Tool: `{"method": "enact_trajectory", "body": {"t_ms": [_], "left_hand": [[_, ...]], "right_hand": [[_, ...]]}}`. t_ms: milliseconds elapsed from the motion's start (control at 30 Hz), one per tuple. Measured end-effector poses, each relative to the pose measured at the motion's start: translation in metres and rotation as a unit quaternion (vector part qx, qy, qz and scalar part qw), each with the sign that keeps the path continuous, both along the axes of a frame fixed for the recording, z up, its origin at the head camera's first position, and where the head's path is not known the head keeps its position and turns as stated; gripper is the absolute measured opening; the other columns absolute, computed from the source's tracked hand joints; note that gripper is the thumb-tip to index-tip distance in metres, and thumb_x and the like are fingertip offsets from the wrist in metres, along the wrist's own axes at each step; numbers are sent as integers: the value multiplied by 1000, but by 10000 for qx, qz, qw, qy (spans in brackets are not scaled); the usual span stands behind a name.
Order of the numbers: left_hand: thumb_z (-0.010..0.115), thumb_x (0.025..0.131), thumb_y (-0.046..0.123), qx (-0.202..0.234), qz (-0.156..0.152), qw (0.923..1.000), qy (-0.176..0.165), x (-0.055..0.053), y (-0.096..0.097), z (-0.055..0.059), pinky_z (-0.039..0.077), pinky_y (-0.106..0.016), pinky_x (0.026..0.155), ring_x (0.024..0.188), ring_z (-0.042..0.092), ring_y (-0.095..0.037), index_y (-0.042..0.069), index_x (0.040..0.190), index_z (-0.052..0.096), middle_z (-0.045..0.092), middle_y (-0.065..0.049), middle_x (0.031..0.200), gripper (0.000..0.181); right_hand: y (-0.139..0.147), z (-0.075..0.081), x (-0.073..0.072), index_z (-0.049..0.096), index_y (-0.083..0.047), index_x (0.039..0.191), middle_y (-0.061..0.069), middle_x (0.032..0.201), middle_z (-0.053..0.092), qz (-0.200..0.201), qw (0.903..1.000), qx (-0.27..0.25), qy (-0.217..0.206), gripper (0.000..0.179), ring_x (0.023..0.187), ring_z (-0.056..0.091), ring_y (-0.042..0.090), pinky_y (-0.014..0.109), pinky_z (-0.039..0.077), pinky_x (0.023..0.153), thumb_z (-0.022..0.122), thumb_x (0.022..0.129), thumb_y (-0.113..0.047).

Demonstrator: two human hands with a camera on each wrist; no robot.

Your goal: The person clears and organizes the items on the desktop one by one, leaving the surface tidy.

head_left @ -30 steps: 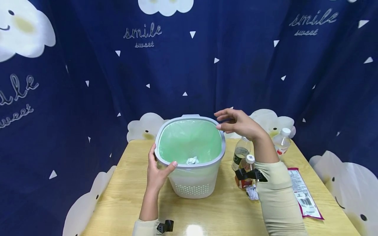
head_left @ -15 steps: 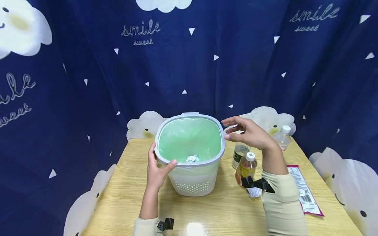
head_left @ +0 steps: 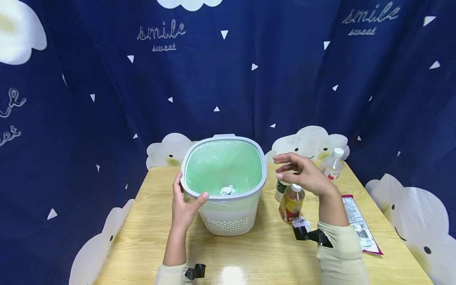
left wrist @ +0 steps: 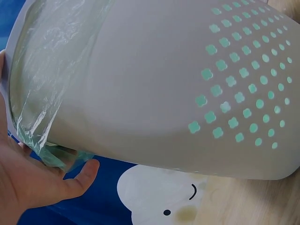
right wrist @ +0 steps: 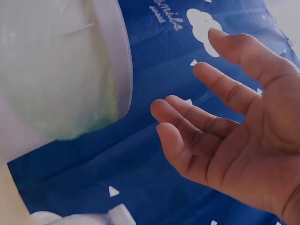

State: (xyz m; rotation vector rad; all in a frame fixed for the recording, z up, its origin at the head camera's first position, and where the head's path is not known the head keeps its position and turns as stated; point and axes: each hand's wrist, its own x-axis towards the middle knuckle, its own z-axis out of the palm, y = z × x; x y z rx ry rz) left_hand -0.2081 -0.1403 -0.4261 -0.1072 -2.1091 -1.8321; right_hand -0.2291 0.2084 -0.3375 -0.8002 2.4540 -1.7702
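A pale wastebasket [head_left: 229,215] with a grey rim and a perforated lower wall stands on the table, lined with a green plastic bag [head_left: 222,164]. A crumpled piece of paper [head_left: 227,190] lies inside. My left hand [head_left: 185,208] grips the basket's left rim, thumb at the front. In the left wrist view, the bag's folded-over edge [left wrist: 51,70] hangs down the outside by that hand. To the right of the basket, apart from it, my right hand [head_left: 306,176] is in the air above the bottles. Its fingers are loosely bent with nothing in them.
Below my right hand stand an amber drink bottle [head_left: 292,204] and a partly hidden clear bottle [head_left: 280,190]. Another clear bottle [head_left: 333,164] is at the back right. Crumpled paper [head_left: 303,222] and a flat printed packet [head_left: 360,223] lie on the table's right side. Behind hangs a blue curtain [head_left: 199,79].
My right hand has moved from over the basket's right rim, rightward and down toward the bottles. My left hand keeps its hold on the rim. The view has shifted slightly.
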Motion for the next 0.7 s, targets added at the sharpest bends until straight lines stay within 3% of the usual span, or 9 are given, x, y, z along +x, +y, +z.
{"method": "enact_trajectory", "body": {"t_ms": [200,467,700], "left_hand": [[81,70,25,56,-36,10000,6,0,-2,0,10,-52,105,130,26,-17,27,146,21,31,0,144,97],[81,70,25,73,1,9999,74,0,-2,1,12,-53,104,129,27,-17,26,146,22,32,0,143,97],[80,71,27,66,11,10000,-12,1,-1,2,11,-53,104,128,28,-17,25,147,21,32,1,143,96]], "right_hand": [[7,-15,5,52,1,122,15,117,55,-108,9999,0,-4,43,102,56,36,36,51,76,68,83,-3],[15,-31,12,52,0,123,16,121,52,-147,9997,185,-76,44,104,53,42,37,52,71,69,83,-6],[21,-48,21,51,1,122,20,121,52,-242,9996,94,-107,44,104,53,43,35,51,75,69,83,-5]]}}
